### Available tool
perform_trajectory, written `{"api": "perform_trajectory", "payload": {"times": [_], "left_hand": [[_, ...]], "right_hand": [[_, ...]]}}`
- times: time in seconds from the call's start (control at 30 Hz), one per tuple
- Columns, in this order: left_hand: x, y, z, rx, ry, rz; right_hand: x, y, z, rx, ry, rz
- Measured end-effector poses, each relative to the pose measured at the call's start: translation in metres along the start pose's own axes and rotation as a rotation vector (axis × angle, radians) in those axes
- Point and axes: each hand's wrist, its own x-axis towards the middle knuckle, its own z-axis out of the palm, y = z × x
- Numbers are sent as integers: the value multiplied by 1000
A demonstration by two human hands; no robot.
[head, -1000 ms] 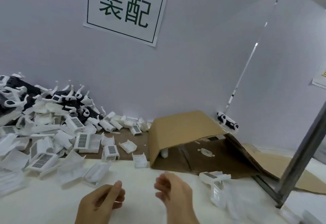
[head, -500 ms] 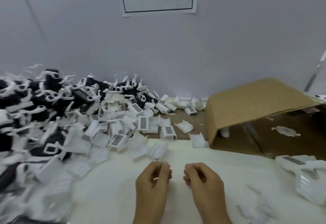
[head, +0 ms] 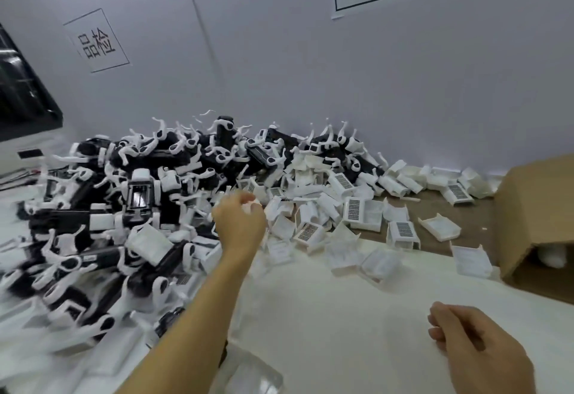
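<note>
Right now the left hand (head: 240, 223) reaches into the heap (head: 155, 207), fingers curled round a small white part (head: 252, 206) at the heap's middle edge. Lower down, the right hand (head: 466, 341) hovers over the white table (head: 341, 316), loosely curled and holding nothing. Blur hides the part's shape, and the palm covers most of it.

So the left hand (head: 239, 219) is stretched out to the pile of small white plastic trays (head: 354, 210), fingers curled right at one white piece (head: 253, 206), too blurry to tell if it's actually gripped. The right hand (head: 466, 344) hangs loosely curled over the white surface (head: 341, 316). There's a heap of black-and-white parts (head: 149, 182) on the left and a cardboard box (head: 534, 207) on the right.
</note>
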Motion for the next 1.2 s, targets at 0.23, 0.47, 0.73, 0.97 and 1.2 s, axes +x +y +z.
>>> {"api": "perform_trajectory", "payload": {"times": [0.23, 0.47, 0.73, 0.97, 1.2], "left_hand": [[51, -40, -13, 448, -206, -164], [13, -23, 5, -158, 126, 72], [-138, 42, 48, -535, -293, 648], [-177, 28, 52, -368, -582, 850], [-182, 28, 46, -562, -91, 46]], "right_hand": [[5, -1, 0, 24, -32, -19], [11, 5, -1, 34, -12, -46], [19, -1, -14, 507, 28, 109], [31, 6, -28, 680, -90, 50], [34, 11, -20, 833, -84, -44]]}}
